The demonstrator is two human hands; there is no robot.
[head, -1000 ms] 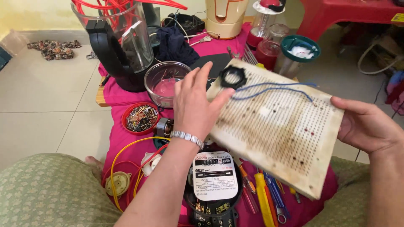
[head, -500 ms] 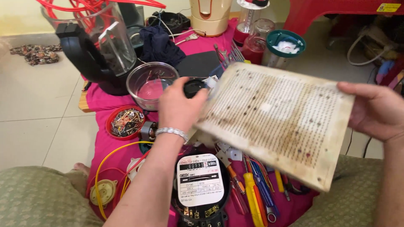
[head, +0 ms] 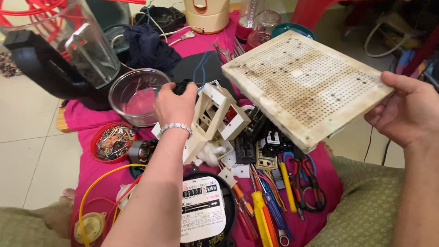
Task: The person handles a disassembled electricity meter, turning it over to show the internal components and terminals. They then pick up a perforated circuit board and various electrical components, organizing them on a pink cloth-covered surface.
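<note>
Light: bright and soft, like daylight.
Shadows: faint ones under the things.
Blur: a little at the edges.

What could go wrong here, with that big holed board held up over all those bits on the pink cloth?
1. The right hand holds the stained perforated board by one corner only, tilted; it could slip onto the screwdrivers and pliers below.
2. The left hand grips a small black part with blue wires beside the glass bowl; a tug might snag the wires or knock the bowl.
</note>
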